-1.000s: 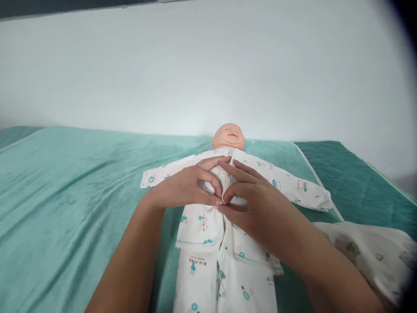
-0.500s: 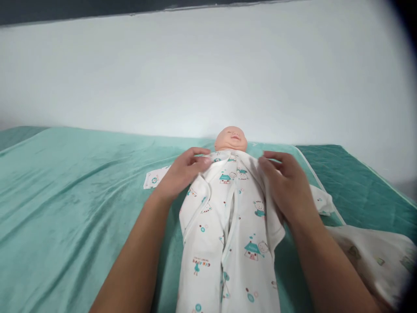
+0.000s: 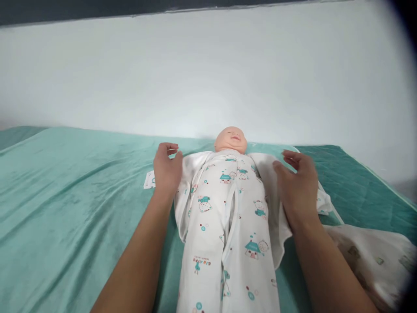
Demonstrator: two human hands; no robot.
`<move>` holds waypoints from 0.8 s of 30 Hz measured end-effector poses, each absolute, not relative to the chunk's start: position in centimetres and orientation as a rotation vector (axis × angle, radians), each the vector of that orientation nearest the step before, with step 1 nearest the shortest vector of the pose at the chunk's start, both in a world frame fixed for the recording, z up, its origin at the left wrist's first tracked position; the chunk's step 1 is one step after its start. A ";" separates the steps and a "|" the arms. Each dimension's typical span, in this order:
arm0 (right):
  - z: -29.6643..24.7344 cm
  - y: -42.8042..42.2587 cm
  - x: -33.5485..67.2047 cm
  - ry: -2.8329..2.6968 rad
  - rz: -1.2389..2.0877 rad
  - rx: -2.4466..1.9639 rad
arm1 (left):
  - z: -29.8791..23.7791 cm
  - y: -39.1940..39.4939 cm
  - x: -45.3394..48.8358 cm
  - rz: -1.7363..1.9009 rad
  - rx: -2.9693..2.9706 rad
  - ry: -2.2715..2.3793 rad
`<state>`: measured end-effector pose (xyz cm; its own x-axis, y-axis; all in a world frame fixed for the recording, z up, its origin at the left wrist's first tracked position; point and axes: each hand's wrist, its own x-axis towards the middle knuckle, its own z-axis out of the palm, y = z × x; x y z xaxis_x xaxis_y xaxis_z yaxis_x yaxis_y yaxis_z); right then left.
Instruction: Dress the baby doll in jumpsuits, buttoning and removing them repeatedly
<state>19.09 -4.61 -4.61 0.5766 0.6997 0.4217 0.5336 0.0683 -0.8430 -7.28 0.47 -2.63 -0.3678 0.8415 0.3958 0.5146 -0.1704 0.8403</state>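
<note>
A baby doll (image 3: 230, 139) lies on its back on a teal blanket (image 3: 71, 195), head toward the wall. It wears white printed clothes (image 3: 224, 217), and an outer white garment lies spread open to both sides. My left hand (image 3: 167, 169) rests on the opened left flap beside the doll's shoulder, fingers loosely curled and apart. Over on the opened right flap lies my right hand (image 3: 298, 187), fingers apart, close to the doll's other shoulder. Neither hand grips anything.
A white wall rises behind the bed. A darker quilted teal mat (image 3: 358, 182) lies at the right. Another pale printed cloth (image 3: 374, 261) is bunched at the lower right beside my right forearm.
My hands were pinched together at the garment's front on the doll's chest. They have drawn apart, pulling the outer garment's flaps open to each side and uncovering a printed layer beneath.
</note>
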 end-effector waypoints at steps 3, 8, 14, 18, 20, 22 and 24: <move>-5.4 -4.3 18.4 -1.434 0.136 -1.596 | -3.1 0.4 -6.6 1.271 1.889 1.745; -6.2 -4.1 18.4 -1.557 0.029 -1.780 | -3.4 0.1 -5.8 0.808 2.260 1.692; -6.0 -4.1 19.5 -1.547 0.031 -1.803 | -3.6 0.4 -6.3 0.748 2.235 1.953; -6.2 -3.8 20.8 -1.405 -0.011 -1.850 | -3.8 0.6 -6.9 0.829 2.103 2.185; -6.4 -3.6 21.4 -1.371 -0.014 -1.861 | -3.9 0.7 -7.3 0.828 2.020 2.256; -6.4 -3.6 21.6 -1.423 -0.012 -1.797 | -3.8 0.8 -7.5 0.792 1.975 2.261; -6.0 -3.8 21.1 -1.505 -0.035 -1.698 | -3.8 0.8 -7.6 0.769 1.976 2.244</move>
<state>21.11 -3.81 -5.98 0.2771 0.8036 0.5267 0.8271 0.0795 -0.5564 -7.62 0.81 -3.75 -0.1798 0.9432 0.2795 0.9162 0.0571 0.3966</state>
